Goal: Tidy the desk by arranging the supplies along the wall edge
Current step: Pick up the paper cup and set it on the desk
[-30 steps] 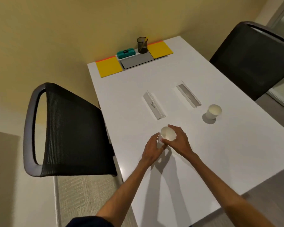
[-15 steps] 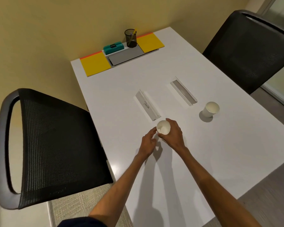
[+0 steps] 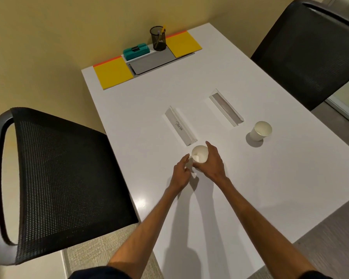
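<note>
My right hand (image 3: 212,164) is wrapped around a white paper cup (image 3: 199,154) near the middle of the white desk (image 3: 270,188). My left hand (image 3: 181,173) hovers just left of the cup, fingers apart and slightly curled, holding nothing. A second paper cup (image 3: 260,130) stands to the right. Two white name tents lie between: one with handwriting (image 3: 179,127), one blank (image 3: 226,108). Along the wall edge sit two yellow pads (image 3: 113,72) (image 3: 182,45), a grey tablet (image 3: 152,61), a teal box (image 3: 136,51) and a black mesh pen cup (image 3: 158,41).
A black mesh chair (image 3: 54,178) stands close against the desk's left side, and another black chair (image 3: 310,49) sits at the far right. A yellow wall runs behind the desk's far edge.
My left hand has come off the cup and opened beside it; my right hand keeps its hold. The view has shifted slightly.
</note>
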`<state>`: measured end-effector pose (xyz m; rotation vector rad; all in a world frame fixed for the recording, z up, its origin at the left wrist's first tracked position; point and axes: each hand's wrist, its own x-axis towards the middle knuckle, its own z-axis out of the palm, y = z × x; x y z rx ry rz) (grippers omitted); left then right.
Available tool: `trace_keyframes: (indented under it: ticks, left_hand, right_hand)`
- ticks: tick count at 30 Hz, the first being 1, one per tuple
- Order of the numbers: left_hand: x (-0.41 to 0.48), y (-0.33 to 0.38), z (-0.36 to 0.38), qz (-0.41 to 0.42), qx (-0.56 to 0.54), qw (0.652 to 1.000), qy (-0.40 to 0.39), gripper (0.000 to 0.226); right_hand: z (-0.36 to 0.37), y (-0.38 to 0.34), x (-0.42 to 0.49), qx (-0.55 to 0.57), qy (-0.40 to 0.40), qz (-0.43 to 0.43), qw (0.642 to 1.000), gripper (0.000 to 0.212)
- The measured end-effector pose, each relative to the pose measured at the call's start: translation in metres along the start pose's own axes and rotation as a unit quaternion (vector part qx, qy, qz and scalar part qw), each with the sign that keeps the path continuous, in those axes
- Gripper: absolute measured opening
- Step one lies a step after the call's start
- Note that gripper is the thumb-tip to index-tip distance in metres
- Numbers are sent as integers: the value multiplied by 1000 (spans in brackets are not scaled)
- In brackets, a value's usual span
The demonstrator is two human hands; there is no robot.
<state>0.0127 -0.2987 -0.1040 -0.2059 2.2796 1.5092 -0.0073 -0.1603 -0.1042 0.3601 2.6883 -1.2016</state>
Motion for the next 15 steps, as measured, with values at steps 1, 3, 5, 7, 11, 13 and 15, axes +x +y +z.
trace_keyframes:
  ticks: [1, 3, 5, 7, 11, 13, 15]
  left_hand:
    - [-2, 1, -2, -2, 0, 1000, 3, 59]
    - [-8, 4, -6, 0, 4, 1000, 20, 59]
    - [-17, 11, -10, 6, 12, 999, 46, 57]
    - [-26, 15, -14, 25, 14, 998, 58, 53]
    - [-40, 15, -19, 78, 51, 994, 54, 45]
    - [-51, 15, -19, 108, 63, 989, 76, 37]
    - [-60, 15, -18, 131, 67, 984, 104, 31]
  right_hand:
    - [-2, -1, -1, -2, 0, 6, 1000, 104]
    - [-6, -1, -6, 0, 8, 12, 1000, 106]
    - [-12, -3, -11, 5, 19, 16, 1000, 106]
    - [-16, -7, -18, 8, 25, 20, 999, 104]
    - [-25, -13, -37, 39, 50, 33, 997, 94]
    - [-31, -15, -48, 37, 68, 33, 996, 85]
    - [-35, -16, -59, 42, 85, 24, 995, 77]
